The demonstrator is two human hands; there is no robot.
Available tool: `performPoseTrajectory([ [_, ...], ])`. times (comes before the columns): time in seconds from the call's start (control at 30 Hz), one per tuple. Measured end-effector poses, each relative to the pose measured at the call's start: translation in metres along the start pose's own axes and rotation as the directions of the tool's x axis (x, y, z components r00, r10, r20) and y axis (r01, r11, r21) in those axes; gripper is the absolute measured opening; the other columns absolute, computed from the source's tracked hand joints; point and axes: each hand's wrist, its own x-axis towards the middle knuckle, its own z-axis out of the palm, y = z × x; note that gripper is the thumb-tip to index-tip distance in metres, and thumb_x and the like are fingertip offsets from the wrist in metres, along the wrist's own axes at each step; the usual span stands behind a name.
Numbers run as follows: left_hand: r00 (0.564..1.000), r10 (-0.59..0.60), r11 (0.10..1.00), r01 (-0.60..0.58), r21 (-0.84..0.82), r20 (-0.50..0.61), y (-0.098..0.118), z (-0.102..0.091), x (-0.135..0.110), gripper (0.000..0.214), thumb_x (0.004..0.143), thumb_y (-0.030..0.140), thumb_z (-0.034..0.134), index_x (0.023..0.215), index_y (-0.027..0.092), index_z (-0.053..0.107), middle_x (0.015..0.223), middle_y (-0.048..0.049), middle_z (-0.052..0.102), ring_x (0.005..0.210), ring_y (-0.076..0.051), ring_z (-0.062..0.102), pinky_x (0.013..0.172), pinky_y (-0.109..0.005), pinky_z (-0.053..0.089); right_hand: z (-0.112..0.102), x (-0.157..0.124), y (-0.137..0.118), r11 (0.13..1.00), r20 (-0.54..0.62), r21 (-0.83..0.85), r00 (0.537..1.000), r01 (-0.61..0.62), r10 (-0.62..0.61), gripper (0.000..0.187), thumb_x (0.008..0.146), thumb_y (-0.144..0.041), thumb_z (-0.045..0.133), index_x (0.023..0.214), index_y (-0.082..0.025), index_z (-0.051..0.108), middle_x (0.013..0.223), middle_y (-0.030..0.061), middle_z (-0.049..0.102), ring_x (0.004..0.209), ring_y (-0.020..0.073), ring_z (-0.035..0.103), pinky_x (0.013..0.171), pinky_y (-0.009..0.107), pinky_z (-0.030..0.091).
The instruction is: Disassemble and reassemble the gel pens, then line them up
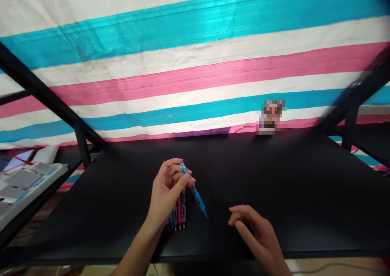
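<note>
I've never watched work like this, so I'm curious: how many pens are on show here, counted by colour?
Blue pens: 2, one held in the left hand
Pink pen: 1
Dark grey or black pens: 2
Total: 5

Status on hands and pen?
Left hand: grip on blue pen. Right hand: empty, half open. Other pens side by side under left hand, on black table.
</note>
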Motion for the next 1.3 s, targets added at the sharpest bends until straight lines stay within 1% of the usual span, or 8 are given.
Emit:
performPoseTrajectory([
  [0.27,0.994,-0.109,0.994,0.109,-0.010,-0.012,-0.014,-0.006,0.002,0.048,0.081,0.033,0.086,0.117,0.018,0.059,0.088,-0.0007,0.075,0.073,-0.017,0.076,0.068,-0.030,0.061,-0.001,-0.003,0.003,0.999,0.008,-0.041,1.000,-0.011,0.012,0.015,0.103,-0.024,0.061,0.110,-0.027,0.073,0.081,0.0001,0.073,0.074,0.0178,0.069,0.076,0.027,0.056],
  [0.4,0.990,-0.139,0.990,0.139,-0.006,-0.007,-0.017,-0.007,0.003,0.051,0.080,0.032,0.086,0.122,0.017,0.060,0.087,-0.0004,0.074,0.072,-0.017,0.075,0.069,-0.029,0.060,-0.003,-0.004,0.004,0.998,0.047,-0.062,0.999,0.012,-0.009,0.015,0.103,-0.024,0.061,0.110,-0.026,0.073,0.081,0.0015,0.072,0.075,0.0190,0.070,0.068,0.027,0.055],
  [0.5,0.991,-0.135,0.991,0.135,-0.002,0.002,-0.016,-0.007,0.003,0.055,0.081,0.032,0.085,0.127,0.019,0.058,0.087,0.0004,0.074,0.072,-0.017,0.075,0.070,-0.030,0.060,-0.002,-0.006,0.005,0.999,0.015,-0.037,1.000,-0.024,0.024,0.015,0.104,-0.026,0.060,0.110,-0.027,0.074,0.082,0.0018,0.071,0.077,0.0198,0.069,0.068,0.027,0.054],
  [0.67,0.992,-0.124,0.991,0.124,0.043,0.003,-0.015,-0.008,0.003,0.044,0.080,0.033,0.086,0.115,0.018,0.064,0.087,-0.0005,0.074,0.072,-0.017,0.075,0.070,-0.030,0.060,0.000,-0.009,0.009,0.998,0.008,-0.011,0.998,-0.058,0.058,0.014,0.104,-0.028,0.061,0.109,-0.029,0.074,0.082,0.0009,0.070,0.078,0.0198,0.067,0.069,0.027,0.052],
  [0.93,0.993,-0.118,0.989,0.117,0.094,0.012,-0.016,-0.009,0.004,0.041,0.079,0.031,0.085,0.114,0.017,0.067,0.085,0.0003,0.071,0.071,-0.016,0.073,0.069,-0.028,0.058,-0.001,-0.009,0.008,0.998,0.012,-0.014,0.998,-0.063,0.064,0.012,0.104,-0.029,0.062,0.106,-0.028,0.074,0.082,0.0017,0.069,0.081,0.0209,0.067,0.068,0.028,0.050],
  [1.03,0.994,-0.112,0.987,0.111,0.112,0.000,-0.015,-0.009,0.005,0.046,0.081,0.030,0.082,0.122,0.019,0.065,0.085,0.0009,0.070,0.072,-0.016,0.072,0.069,-0.028,0.058,-0.002,-0.010,0.006,0.998,0.013,-0.013,0.998,-0.067,0.067,0.013,0.104,-0.030,0.061,0.104,-0.027,0.073,0.082,0.0016,0.068,0.078,0.0203,0.066,0.070,0.029,0.051],
  [1.17,0.999,-0.021,0.946,0.011,0.323,0.028,-0.017,-0.010,0.006,0.055,0.088,0.033,0.074,0.139,0.021,0.057,0.085,0.0013,0.067,0.073,-0.017,0.072,0.067,-0.029,0.057,-0.002,-0.009,0.006,0.998,0.016,-0.031,0.998,-0.058,0.059,0.013,0.103,-0.029,0.061,0.105,-0.027,0.074,0.082,0.0014,0.070,0.078,0.0198,0.067,0.070,0.028,0.051],
  [1.3,0.994,0.053,0.843,-0.094,0.530,0.092,-0.024,-0.012,0.008,0.035,0.089,0.033,0.071,0.122,0.023,0.068,0.078,0.0023,0.064,0.064,-0.015,0.064,0.060,-0.026,0.051,-0.002,-0.007,0.004,0.998,0.007,-0.044,0.999,-0.038,0.038,0.013,0.103,-0.028,0.062,0.104,-0.027,0.074,0.080,0.0015,0.070,0.077,0.0201,0.068,0.067,0.028,0.052],
])
